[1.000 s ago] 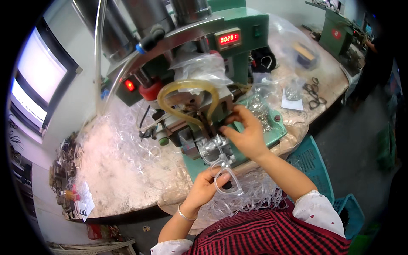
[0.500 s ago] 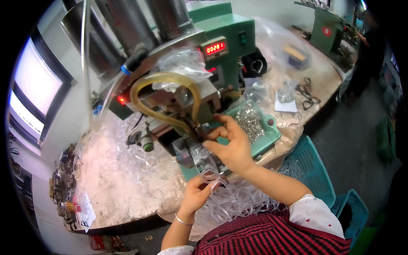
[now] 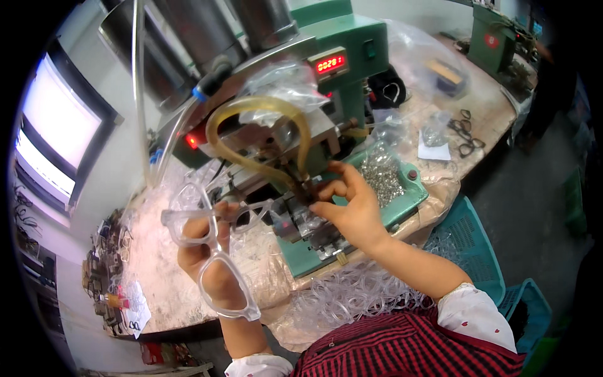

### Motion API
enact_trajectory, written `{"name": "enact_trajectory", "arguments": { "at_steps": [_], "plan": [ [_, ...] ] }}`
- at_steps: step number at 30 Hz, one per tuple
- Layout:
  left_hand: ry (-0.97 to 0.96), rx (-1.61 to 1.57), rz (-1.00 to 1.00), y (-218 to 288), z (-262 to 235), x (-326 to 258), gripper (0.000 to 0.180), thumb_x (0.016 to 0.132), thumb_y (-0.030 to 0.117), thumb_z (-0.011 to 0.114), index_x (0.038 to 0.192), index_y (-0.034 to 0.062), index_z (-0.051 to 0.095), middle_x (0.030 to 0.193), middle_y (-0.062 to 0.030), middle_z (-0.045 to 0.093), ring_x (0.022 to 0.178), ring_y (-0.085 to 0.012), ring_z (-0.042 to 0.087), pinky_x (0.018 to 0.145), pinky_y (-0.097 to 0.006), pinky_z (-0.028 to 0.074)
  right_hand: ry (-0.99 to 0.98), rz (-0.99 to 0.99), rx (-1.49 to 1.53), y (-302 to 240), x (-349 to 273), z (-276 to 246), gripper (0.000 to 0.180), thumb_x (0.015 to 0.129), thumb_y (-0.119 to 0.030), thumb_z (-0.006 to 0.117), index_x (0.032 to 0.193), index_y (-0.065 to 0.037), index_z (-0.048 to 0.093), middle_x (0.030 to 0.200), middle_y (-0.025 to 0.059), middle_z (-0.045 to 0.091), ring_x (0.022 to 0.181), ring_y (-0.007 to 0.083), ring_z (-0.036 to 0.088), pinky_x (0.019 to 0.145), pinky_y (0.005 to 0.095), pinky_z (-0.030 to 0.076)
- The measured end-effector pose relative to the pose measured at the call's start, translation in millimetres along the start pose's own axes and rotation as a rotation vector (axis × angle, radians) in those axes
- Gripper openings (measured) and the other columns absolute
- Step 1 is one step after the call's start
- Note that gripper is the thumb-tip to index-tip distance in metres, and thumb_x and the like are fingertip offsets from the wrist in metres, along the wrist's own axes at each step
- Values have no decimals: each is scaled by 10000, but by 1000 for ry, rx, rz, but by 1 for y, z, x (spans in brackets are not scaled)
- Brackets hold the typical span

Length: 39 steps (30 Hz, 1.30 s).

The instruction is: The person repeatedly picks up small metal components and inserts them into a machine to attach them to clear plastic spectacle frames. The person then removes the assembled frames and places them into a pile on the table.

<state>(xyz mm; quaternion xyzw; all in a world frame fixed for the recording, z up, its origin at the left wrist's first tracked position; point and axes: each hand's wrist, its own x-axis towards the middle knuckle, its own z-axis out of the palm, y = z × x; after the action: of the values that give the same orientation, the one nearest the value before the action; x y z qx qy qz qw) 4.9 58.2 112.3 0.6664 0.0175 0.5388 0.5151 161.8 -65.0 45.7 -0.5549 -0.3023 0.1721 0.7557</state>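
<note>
The left hand (image 3: 220,276) has its fingers curled round clear spectacle frames (image 3: 217,256), seemingly more than one, held above the tabletop (image 3: 169,276) left of the green press (image 3: 345,38). The right hand (image 3: 355,204) is bent in, thumb and forefinger close to the tooling under the yellow hose (image 3: 257,103) — whether they pinch anything, I cannot tell. Good handling here likely means gripping the frames lightly, keeping their rims from tangling, and — above all — keeping the right fingertips clear of any moving tool.
</note>
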Motion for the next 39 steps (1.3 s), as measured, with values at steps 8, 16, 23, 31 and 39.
{"name": "enact_trajectory", "arguments": {
  "at_steps": [8,16,23,31,39],
  "plan": [
    [-576,516,412,-14,6,-36,295,731,146,704,1021,98,731,1023,-58,706,739,-235,542,723,-370,493,41,-160,-326,9,-6,-60,441,789,4,635,1225,-3,564,1049,128,663,1020,223,625,918,319,468],
    [-673,603,493,-39,27,-54,370,659,100,749,1025,146,726,1080,-10,678,789,-236,532,785,-413,481,177,-333,-1144,47,-3,-118,193,744,-96,691,932,-53,690,1137,144,634,1150,330,539,903,434,462],
    [-677,606,185,6,17,-53,343,657,-23,651,967,103,725,1189,-127,651,974,-296,580,937,-458,443,193,-347,-1203,75,0,-124,117,732,-116,719,832,-64,687,1132,109,638,1145,313,550,866,447,463],
    [-353,-31,365,85,-15,-39,191,752,60,650,940,41,678,1051,-153,637,922,-255,580,904,-403,448,280,-276,-907,68,10,-107,106,814,-101,649,877,-47,715,872,120,699,870,294,661,754,370,500],
    [-207,-59,495,84,-48,-44,149,873,103,623,981,5,655,985,-106,632,910,-189,578,847,-332,474,287,-187,-638,74,9,-102,142,802,-73,688,933,-24,717,882,97,709,804,196,665,750,292,505]
  ]
}}
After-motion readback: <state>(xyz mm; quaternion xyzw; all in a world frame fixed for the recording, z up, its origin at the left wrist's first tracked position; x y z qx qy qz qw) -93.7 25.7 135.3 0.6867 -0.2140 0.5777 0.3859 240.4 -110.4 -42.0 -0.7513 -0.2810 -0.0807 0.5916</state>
